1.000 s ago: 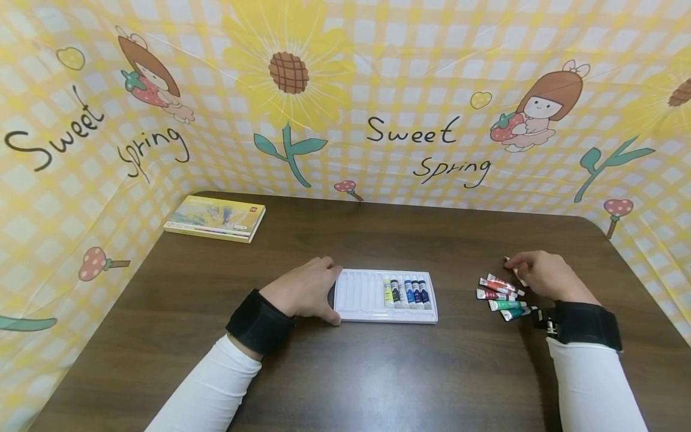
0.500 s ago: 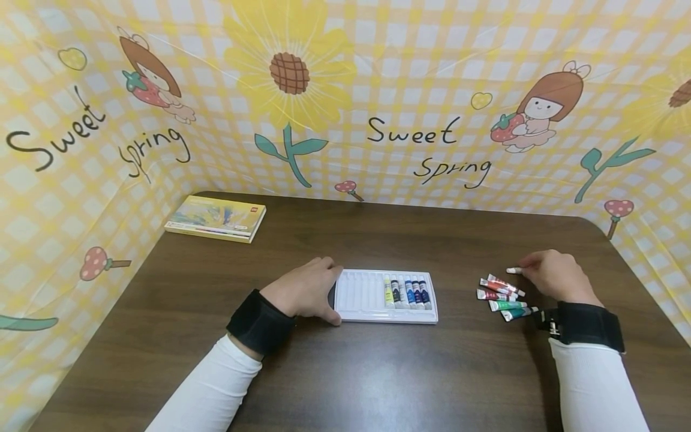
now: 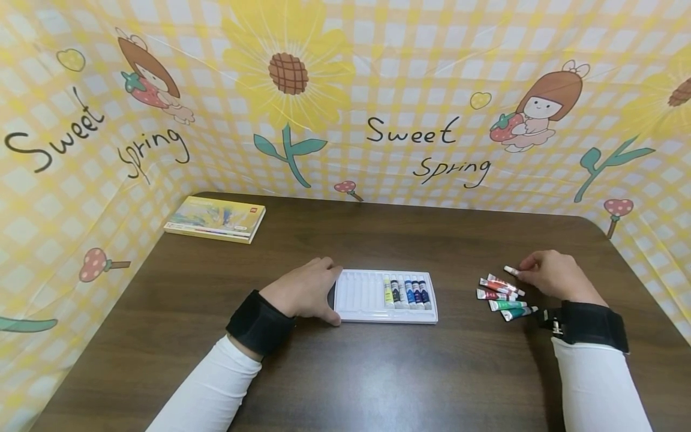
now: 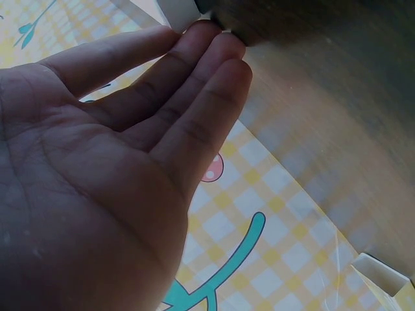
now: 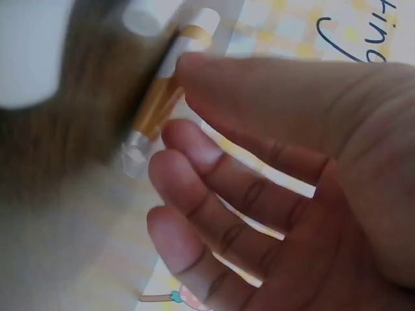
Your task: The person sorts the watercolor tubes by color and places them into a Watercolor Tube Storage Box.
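Note:
My left hand (image 3: 305,291) grips the left end of a white plastic tray (image 3: 361,294), thumb at the near corner and fingers at the far one. In the left wrist view, the fingertips meet the white edge of the tray (image 4: 178,13). Several paint tubes, among them a yellow tube (image 3: 388,292), lie side by side in its right half. My right hand (image 3: 556,276) pinches an ochre paint tube (image 5: 157,103) between thumb and fingers, its white end pointing left. Just nearer lie several loose tubes, including a green tube (image 3: 506,306) and a dark red tube (image 3: 495,294).
A yellow box (image 3: 216,217) lies at the back left corner of the brown table (image 3: 345,372). A yellow checked cloth (image 3: 410,72) rises behind the table and along its sides.
The ochre tube has turned in my right fingers, its white end now sticking out to the left; that hand has shifted slightly right. My left hand and the tray have stayed put.

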The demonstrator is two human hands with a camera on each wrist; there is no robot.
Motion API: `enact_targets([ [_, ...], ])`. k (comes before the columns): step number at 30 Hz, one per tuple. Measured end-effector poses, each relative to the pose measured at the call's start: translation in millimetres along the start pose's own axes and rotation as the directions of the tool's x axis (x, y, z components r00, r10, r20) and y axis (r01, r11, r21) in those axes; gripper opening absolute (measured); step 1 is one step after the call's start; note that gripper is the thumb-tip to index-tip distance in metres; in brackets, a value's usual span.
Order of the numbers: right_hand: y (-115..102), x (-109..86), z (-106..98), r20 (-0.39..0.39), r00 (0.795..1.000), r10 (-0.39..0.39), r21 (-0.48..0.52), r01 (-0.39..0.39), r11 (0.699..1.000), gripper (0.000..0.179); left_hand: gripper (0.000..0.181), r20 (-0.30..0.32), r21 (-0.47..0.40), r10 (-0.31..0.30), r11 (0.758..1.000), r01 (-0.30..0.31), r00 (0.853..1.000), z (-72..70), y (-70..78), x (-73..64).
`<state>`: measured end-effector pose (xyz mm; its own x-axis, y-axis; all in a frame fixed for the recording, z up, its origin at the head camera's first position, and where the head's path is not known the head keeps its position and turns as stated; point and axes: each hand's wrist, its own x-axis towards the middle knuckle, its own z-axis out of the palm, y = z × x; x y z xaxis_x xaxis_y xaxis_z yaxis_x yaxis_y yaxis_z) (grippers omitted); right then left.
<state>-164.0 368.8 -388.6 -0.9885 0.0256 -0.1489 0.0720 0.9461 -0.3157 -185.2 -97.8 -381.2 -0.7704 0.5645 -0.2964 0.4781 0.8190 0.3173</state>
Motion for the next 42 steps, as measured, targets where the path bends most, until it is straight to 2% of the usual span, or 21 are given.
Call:
enact_targets([
  [6,-3,0.9,0,0.008,0.999,-0.035,0.022,0.035,0.999,0.022,0.095,-0.003,0.004,0.005,1.0,-0.005,1.0,0.2,-0.5,0.5],
  [28,-9,5.1,8,-0.018,1.0,-0.013,0.021,0.013,1.0,0.023,0.095,0.009,-0.002,-0.003,1.0,0.003,1.0,0.8,-0.8,0.9],
  [34,-22,5.4,8,-0.035,0.999,-0.038,0.02,0.038,0.999,0.024,0.095,0.01,-0.001,0.0,1.0,0.0,1.0,1.1,-0.6,0.9],
  [42,-52,6.1,11,-0.06,0.993,-0.102,0.044,0.105,0.993,0.026,0.095,0.012,-0.004,-0.005,1.0,0.005,1.0,0.3,-0.1,1.0],
])
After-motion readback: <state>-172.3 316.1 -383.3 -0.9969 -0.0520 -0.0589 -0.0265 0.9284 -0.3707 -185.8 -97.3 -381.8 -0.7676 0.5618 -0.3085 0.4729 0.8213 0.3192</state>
